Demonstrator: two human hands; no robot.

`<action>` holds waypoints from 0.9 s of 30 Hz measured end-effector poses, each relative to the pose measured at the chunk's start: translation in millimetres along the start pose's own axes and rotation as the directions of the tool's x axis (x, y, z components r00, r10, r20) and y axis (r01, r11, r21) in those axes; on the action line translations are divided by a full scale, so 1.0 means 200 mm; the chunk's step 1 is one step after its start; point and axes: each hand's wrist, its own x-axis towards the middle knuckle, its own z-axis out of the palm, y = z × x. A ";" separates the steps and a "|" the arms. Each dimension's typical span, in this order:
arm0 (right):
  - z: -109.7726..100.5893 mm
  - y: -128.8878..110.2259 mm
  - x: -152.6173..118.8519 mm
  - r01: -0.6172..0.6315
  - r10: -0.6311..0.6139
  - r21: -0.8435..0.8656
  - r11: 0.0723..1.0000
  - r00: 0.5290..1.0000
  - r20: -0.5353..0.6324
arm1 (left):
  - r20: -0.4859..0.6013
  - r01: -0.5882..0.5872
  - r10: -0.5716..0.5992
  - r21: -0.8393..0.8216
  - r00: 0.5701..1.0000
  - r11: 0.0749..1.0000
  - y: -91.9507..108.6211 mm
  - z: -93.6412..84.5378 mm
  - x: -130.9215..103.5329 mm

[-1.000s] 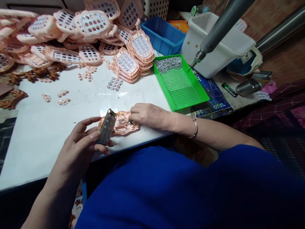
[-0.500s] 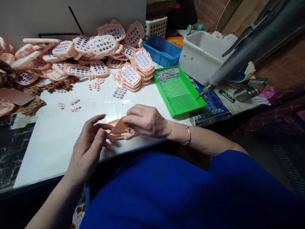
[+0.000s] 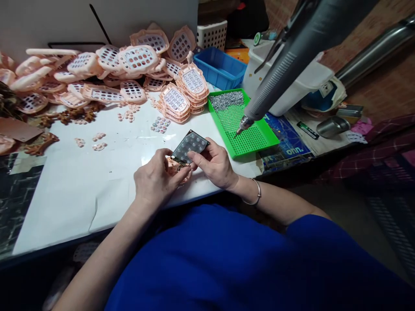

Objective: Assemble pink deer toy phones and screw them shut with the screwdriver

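Observation:
A dark circuit board [image 3: 193, 143] with rows of pale round pads is held tilted above the near part of the table. My right hand [image 3: 218, 165] is closed on its right edge, the thumb lying across the pads. At the lower left corner, my left hand [image 3: 156, 176] pinches the board between thumb and fingers. A pink plastic shell [image 3: 171, 166] shows just under the board, partly hidden by both hands. Beyond the hands lies a patch of small round keys [image 3: 160, 125]. Stacked pink keypad fronts [image 3: 175, 99] stand behind those keys.
An electric screwdriver [image 3: 272, 77] hangs over a green tray [image 3: 235, 152] with small metal screws [image 3: 227, 100]. Pink shells [image 3: 138, 60] are heaped along the back left. A blue bin [image 3: 220, 69] and a white bin [image 3: 301, 84] stand behind the tray.
The flat orange-pink piece that was in my right hand is out of sight, and the dark board is between both hands. My left hand has moved right. The screwdriver has swung left over the tray.

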 end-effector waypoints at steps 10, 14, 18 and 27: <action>-0.06 0.02 -0.03 -0.077 0.075 0.062 0.995 0.997 0.036 | 0.019 -0.226 0.237 -0.239 0.971 0.944 -0.06 -0.02 -0.01; -0.09 0.06 -0.05 -0.119 0.111 0.090 0.989 0.989 0.095 | -0.070 -0.453 0.448 -0.184 0.891 0.872 -0.13 -0.01 -0.03; -0.14 0.09 -0.08 0.155 -0.130 -0.135 0.979 0.975 0.179 | -0.054 -0.582 0.590 0.108 0.806 0.806 -0.15 -0.02 -0.05; -0.19 0.09 -0.09 0.819 -0.621 -0.409 0.403 0.573 0.535 | -0.049 -0.679 0.681 0.053 0.731 0.732 -0.14 -0.07 -0.04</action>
